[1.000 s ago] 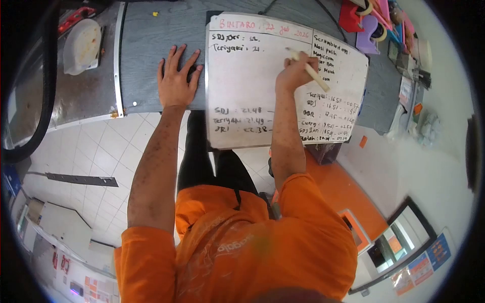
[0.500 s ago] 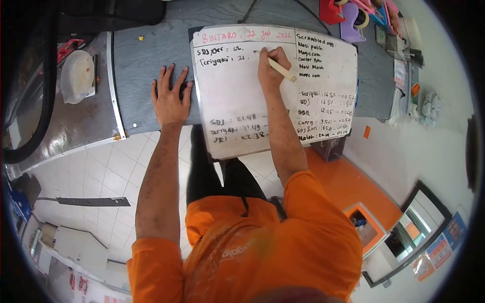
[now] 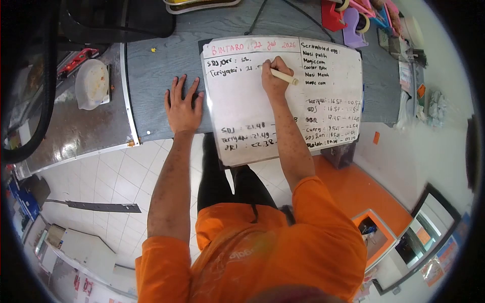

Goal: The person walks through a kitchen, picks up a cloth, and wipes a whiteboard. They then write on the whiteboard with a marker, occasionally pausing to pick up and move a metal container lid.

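A whiteboard lies tilted slightly on the grey table, covered in black handwriting with a red line across its top. My right hand rests on its upper middle, fingers closed round a cream-coloured marker. The writing end, hidden by my fingers, is at the right end of the second black line, which reads "Teriyaki". Left of the board, my left hand is spread flat on the grey tabletop and holds nothing.
A metal counter with a stained white plastic container adjoins the table on the left. A black bag-like object sits at the back left. Tape dispensers stand at the back right, near crumpled plastic by the wall.
My right hand has moved slightly down the board, from level with the first black line to the second. The whole view has shifted, while my left hand stays flat on the table.
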Motion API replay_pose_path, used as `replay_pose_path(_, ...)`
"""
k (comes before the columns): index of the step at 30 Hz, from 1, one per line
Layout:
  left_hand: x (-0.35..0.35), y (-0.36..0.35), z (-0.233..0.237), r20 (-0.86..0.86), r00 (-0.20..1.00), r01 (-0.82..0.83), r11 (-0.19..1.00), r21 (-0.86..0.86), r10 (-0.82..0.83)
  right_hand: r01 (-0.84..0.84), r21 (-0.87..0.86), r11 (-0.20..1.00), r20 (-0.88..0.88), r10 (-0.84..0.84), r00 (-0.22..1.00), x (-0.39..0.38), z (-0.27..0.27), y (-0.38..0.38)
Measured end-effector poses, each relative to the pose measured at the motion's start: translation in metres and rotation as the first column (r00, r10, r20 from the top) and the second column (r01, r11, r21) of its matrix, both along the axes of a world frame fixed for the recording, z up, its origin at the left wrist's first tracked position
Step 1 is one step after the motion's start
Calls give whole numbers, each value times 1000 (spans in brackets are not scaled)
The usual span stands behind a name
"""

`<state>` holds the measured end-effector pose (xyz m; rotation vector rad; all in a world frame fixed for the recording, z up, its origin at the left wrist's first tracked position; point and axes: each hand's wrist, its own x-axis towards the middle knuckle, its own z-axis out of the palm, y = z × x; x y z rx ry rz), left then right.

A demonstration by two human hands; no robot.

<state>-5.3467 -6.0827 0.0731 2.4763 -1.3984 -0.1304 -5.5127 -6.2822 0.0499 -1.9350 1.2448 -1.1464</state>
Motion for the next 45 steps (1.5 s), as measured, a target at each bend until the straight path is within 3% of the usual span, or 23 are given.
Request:
replay_pose_path(13,-1,1,-4,-4,1000,-15,999,-38,15,44,-64,997,-27,-46,999,3,7,4)
replay_pose_path(15,0,-1,-3,-7,1000,-11,999,-41,11,31,-68,997,-113,-39,993,-1,8,6)
replay_pose_path(19,0,-1,-2,-11,1000,-23,999,-44,22,187,13,982,72,-187,980,3,6,4)
replay_pose_path(21,0,0,-3,-24,999,-23,998,-50,21,125,-63,990,-103,-131,986,4,7,4)
replay_pose_path(25,2,-1,-3,-19,999,-29,999,-43,28,143,7,990,-35,-142,989,4,6,3)
replay_pose_path(28,0,0,-3,-21,1000,-24,999,-37,23,196,-26,980,-85,-197,977,5,11,6)
replay_pose_path(31,1,0,-2,-26,999,-24,998,-52,23,128,-125,984,-126,-144,982,-5,-4,5)
replay_pose_path(33,1,0,0,-10,1000,-13,999,-30,13,224,161,961,315,-266,911,-16,-19,-11)
replay_pose_path(34,1,-1,0,-8,1000,-15,999,-34,14,192,460,867,501,-431,751,-12,12,-8)
replay_pose_path(35,1,0,-1,-13,1000,-15,999,-36,14,188,457,869,503,-427,751,-9,15,-11)
replay_pose_path(37,1,0,0,-16,1000,-17,999,-31,16,232,222,947,264,-288,921,-2,15,-13)
replay_pose_path(38,1,0,0,-17,1000,-17,1000,-26,17,89,121,989,297,-121,947,3,13,-11)
replay_pose_path(39,1,0,0,-18,1000,-18,1000,-24,17,89,123,988,297,-122,947,7,10,-9)
replay_pose_path(41,1,0,-1,-15,1000,-15,1000,-25,15,-40,123,992,163,19,986,12,7,-7)
replay_pose_path(42,1,0,-1,-12,1000,-11,1000,-28,10,-12,84,996,60,7,998,12,4,-7)
replay_pose_path(45,1,0,-1,-9,1000,-13,1000,-20,13,12,66,998,62,-16,998,8,-5,-8)
